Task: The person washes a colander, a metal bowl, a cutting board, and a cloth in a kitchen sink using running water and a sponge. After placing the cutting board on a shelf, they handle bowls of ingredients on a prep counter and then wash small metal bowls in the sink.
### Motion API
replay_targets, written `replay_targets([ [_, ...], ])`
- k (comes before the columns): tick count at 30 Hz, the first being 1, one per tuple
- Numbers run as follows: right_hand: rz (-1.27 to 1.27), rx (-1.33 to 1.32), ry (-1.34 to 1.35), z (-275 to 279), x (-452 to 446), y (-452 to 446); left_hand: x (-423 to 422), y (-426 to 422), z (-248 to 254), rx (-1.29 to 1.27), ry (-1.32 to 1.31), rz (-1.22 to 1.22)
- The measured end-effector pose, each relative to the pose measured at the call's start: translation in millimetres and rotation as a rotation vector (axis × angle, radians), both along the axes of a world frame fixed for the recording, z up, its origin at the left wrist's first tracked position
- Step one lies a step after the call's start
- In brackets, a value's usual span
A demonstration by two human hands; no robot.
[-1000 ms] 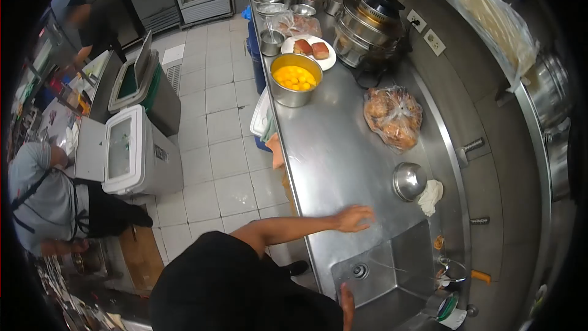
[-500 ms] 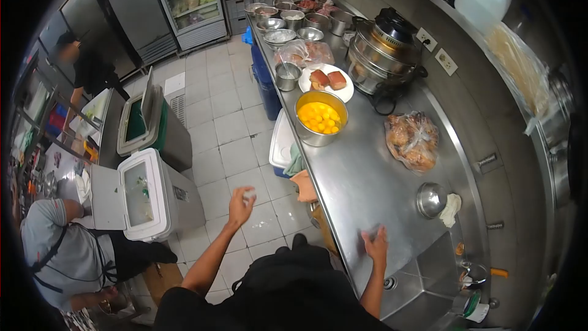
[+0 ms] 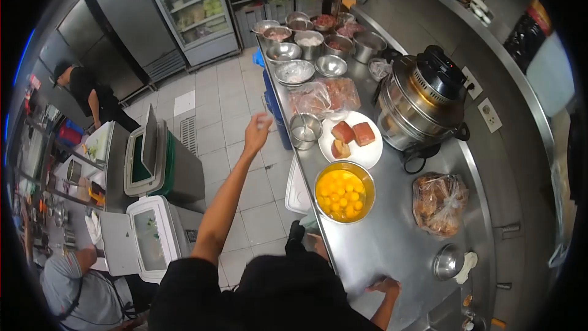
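My left hand (image 3: 258, 133) is raised over the floor left of the steel counter (image 3: 392, 233), its fingers partly curled and blurred, so its grip is unclear. Low over the counter's near part is my right hand (image 3: 384, 285), fingers apart, nothing in it. A steel pot (image 3: 371, 199) of egg yolks (image 3: 340, 194) stands at the counter's left edge. Behind it, a white plate (image 3: 372, 157) bears three chunks of browned meat (image 3: 364, 134). A small steel pot (image 3: 305, 131) is beside the plate. To the right lies a knotted plastic bag of brown food (image 3: 439, 203).
Steel bowls (image 3: 283, 53) and bagged meat (image 3: 340, 94) fill the counter's far end. A large cooker (image 3: 422, 98) stands by the wall. Open bins (image 3: 150, 239) are at left. One person (image 3: 92, 95) stands at far left, another (image 3: 89, 291) at lower left.
The view has moved forward along the counter. My left hand has left the counter's near part and now reaches forward over the floor. My right hand has moved from the sink to the counter.
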State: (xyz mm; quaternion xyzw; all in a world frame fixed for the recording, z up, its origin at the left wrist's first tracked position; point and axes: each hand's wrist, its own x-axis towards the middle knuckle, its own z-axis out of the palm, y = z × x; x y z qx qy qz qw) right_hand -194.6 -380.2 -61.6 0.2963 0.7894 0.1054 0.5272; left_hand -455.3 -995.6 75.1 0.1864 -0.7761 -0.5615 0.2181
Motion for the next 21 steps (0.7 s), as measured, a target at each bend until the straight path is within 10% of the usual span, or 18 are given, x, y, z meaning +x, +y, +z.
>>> replay_targets([
  [7, 0.050, -0.281, 0.020, 75, -43, -44, -184, -51, -24, 0.227, -0.335, 0.062],
  [12, -0.420, -0.177, 0.982, 76, -52, -57, -254, -76, -60, 0.418, -0.329, 0.118],
  [21, -0.236, -0.389, 1.873, 196, -232, -231, -242, -131, -72, 0.497, -0.313, -0.176],
])
